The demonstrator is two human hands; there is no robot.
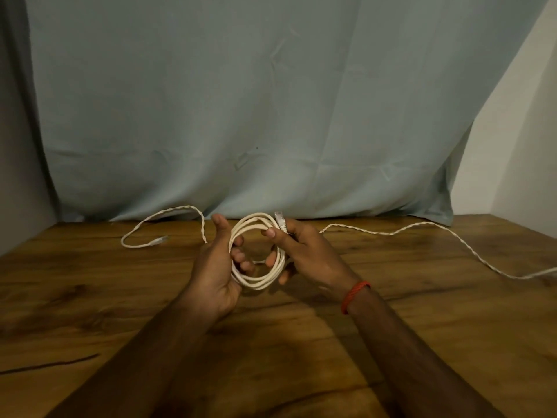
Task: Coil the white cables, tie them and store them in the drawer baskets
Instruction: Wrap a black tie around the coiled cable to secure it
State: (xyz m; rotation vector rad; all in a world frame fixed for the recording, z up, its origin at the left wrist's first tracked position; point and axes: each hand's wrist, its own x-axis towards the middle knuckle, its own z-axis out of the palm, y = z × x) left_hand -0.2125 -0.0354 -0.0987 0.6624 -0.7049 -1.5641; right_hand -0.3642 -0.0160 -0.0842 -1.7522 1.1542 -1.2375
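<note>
A person's two bare hands hold a white cable coil (258, 281) just above a wooden worktop (120, 297), seen from a camera on the person's head. The coil is several round loops of smooth cord, held upright and facing the viewer. The left hand (214, 267) takes the coil's left side: its grip is curled round the bundled strands, with the fingers hooked through the middle of the ring and the thumb raised outside it. The right hand (307, 251) takes the coil's right side, its grip pinching the strands between thumb and fingers near the top. There a clear plug (281, 221) stands up above the coil beside the thumb. A red thread bracelet (355, 294) sits on the right wrist, below and right of the coil. The cable looks light, limp and a little springy. The loops would probably fan apart if either grip let go, so the sound places to hold are where all the strands bunch together, not the plug, whose small clip is likely fragile. Left of the coil a twisted white cable (168, 211) lies on the worktop and ends in a connector (157, 241). Right of the coil another twisted length (422, 226) runs off to the frame's edge. The hands hide whether these join the coil or each other. No tie shows on the coil. A pale blue cloth (241, 101) hangs behind the coil. No drawer or basket is in view, so their contents cannot be told.
</note>
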